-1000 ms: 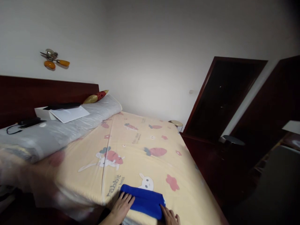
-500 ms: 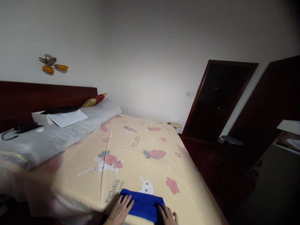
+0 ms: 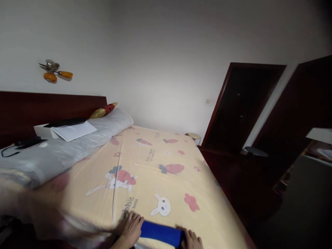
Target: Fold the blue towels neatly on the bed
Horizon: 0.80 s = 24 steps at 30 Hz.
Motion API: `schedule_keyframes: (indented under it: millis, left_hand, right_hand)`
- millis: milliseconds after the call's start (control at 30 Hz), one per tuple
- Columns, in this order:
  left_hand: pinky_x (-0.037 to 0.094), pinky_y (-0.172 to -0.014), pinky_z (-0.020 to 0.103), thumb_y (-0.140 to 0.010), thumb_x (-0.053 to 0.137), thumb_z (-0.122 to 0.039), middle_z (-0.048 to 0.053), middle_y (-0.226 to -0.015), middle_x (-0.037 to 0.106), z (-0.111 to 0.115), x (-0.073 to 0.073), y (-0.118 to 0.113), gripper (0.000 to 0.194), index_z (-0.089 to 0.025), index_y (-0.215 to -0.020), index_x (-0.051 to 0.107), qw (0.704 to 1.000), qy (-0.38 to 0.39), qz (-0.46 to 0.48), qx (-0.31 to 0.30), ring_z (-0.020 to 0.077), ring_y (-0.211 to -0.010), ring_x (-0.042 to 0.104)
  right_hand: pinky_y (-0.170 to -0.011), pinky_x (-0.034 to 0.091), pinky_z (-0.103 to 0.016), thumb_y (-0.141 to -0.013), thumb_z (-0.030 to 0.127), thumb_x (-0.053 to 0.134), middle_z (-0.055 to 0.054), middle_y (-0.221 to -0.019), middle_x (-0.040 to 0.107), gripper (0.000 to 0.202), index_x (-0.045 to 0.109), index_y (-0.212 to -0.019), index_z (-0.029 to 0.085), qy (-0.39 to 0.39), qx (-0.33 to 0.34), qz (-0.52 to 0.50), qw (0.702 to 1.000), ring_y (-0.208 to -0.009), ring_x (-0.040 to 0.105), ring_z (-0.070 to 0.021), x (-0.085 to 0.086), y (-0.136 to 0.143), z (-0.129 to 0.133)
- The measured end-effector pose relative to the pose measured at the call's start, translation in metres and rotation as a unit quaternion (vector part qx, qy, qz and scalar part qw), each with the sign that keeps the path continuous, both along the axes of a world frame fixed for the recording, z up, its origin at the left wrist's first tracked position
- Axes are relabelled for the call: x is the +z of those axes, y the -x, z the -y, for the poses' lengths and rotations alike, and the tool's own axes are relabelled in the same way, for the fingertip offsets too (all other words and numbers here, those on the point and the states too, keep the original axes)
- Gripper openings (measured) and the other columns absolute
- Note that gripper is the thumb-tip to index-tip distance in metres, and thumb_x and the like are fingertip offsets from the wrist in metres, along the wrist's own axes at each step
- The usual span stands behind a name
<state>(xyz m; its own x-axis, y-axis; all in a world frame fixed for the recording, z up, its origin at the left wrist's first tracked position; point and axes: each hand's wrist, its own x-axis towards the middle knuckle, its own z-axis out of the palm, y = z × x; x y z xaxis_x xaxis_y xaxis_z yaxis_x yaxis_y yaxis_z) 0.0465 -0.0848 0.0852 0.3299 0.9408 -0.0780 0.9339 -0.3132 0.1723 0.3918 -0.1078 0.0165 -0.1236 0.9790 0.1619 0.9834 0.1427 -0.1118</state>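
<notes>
A blue folded cloth (image 3: 160,233) lies at the near edge of a bed with a yellow sheet (image 3: 155,176) printed with rabbits and carrots. My left hand (image 3: 129,228) grips the cloth's left end with curled fingers. At its right end, my right hand (image 3: 191,239) does the same, partly cut off by the frame's bottom edge. The cloth now looks like a narrow roll between the two hands.
A grey bundle (image 3: 64,145) lies along the dark headboard (image 3: 38,110), with a white box and papers (image 3: 67,129) and a black device (image 3: 26,142) on it. A dark open doorway (image 3: 243,107) and a small round table (image 3: 255,152) stand to the right.
The blue cloth has become narrower, drawn toward the bed's near edge. Both hands went from lying flat on it to curling around its ends. The view shifted slightly.
</notes>
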Motion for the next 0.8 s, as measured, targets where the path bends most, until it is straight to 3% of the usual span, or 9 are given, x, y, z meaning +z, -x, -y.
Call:
schedule_keyframes:
  millis: [100,200,267,367,433,600,700,800]
  left_hand:
    - [0.034,-0.109,0.05,-0.079,0.034,-0.002,0.009,-0.128,0.061,-0.003,-0.002,0.001,0.058,-0.022,-0.129,0.053,0.999,-0.048,-0.015,-0.01,0.0253,-0.124,0.052]
    - [0.035,-0.111,0.042,-0.075,0.03,0.005,0.005,-0.144,0.05,-0.001,-0.01,-0.007,0.074,-0.027,-0.141,0.041,0.994,-0.051,0.005,-0.099,0.0206,-0.132,0.044]
    - [0.029,-0.115,0.043,-0.07,0.034,0.006,0.003,-0.152,0.04,0.004,-0.015,-0.015,0.084,-0.028,-0.146,0.031,0.988,-0.021,0.017,-0.151,0.0202,-0.139,0.034]
    - [0.02,-0.118,0.051,-0.064,0.038,0.004,0.007,-0.158,0.025,0.014,-0.013,-0.025,0.092,-0.023,-0.149,0.022,0.989,0.029,0.013,-0.142,0.0239,-0.145,0.02]
    - [0.021,-0.118,0.051,-0.065,0.038,0.002,0.007,-0.158,0.023,0.018,-0.007,-0.027,0.09,-0.021,-0.15,0.021,0.992,0.054,0.015,-0.117,0.0239,-0.145,0.019]
    - [0.018,-0.12,0.044,-0.07,0.038,-0.001,0.003,-0.159,0.021,0.02,0.009,-0.012,0.086,-0.021,-0.15,0.017,0.993,0.053,0.03,-0.104,0.0194,-0.146,0.017]
    - [0.017,-0.12,0.043,-0.073,0.039,-0.004,0.001,-0.159,0.021,0.018,0.007,0.002,0.083,-0.024,-0.15,0.016,0.993,0.042,0.034,-0.109,0.018,-0.145,0.019]
    - [0.019,-0.118,0.051,-0.073,0.038,-0.004,0.002,-0.157,0.026,0.013,0.001,0.016,0.082,-0.027,-0.15,0.02,0.996,0.029,0.014,-0.088,0.0207,-0.144,0.023]
  right_hand:
    - [-0.085,0.047,-0.04,-0.081,0.019,0.043,-0.007,-0.118,0.069,0.048,0.06,-0.124,0.028,-0.053,-0.027,0.037,0.997,-0.104,0.064,-0.0259,0.001,0.006,-0.004]
    - [-0.094,0.046,-0.039,-0.08,0.013,0.041,-0.001,-0.138,0.056,0.062,0.046,-0.137,0.035,-0.066,0.057,0.047,0.995,-0.119,0.057,-0.0233,-0.003,0.025,-0.004]
    - [-0.096,0.046,-0.038,-0.082,0.02,0.045,0.002,-0.145,0.047,0.064,0.034,-0.143,0.038,-0.038,0.134,0.048,0.989,-0.125,0.053,-0.0234,-0.008,0.039,0.0]
    - [-0.097,0.047,-0.04,-0.083,0.041,0.052,-0.001,-0.149,0.037,0.069,0.025,-0.146,0.035,-0.001,0.174,0.046,0.984,-0.13,0.047,-0.0269,-0.016,0.048,0.007]
    - [-0.1,0.045,-0.04,-0.083,0.044,0.052,-0.001,-0.15,0.033,0.073,0.02,-0.147,0.033,-0.001,0.17,0.043,0.984,-0.132,0.045,-0.027,-0.021,0.045,0.011]
    - [-0.102,0.044,-0.044,-0.081,0.022,0.046,0.001,-0.149,0.033,0.074,0.014,-0.147,0.033,-0.045,0.123,0.043,0.99,-0.132,0.045,-0.0255,-0.039,0.03,0.011]
    - [-0.1,0.045,-0.049,-0.077,0.015,0.042,0.004,-0.147,0.037,0.078,0.012,-0.145,0.037,-0.057,0.072,0.038,0.995,-0.131,0.046,-0.0259,-0.044,0.022,0.011]
    - [-0.101,0.045,-0.049,-0.075,0.008,0.036,0.007,-0.147,0.037,0.079,0.016,-0.144,0.04,-0.041,0.062,0.029,0.997,-0.132,0.044,-0.0231,-0.037,0.012,0.012]
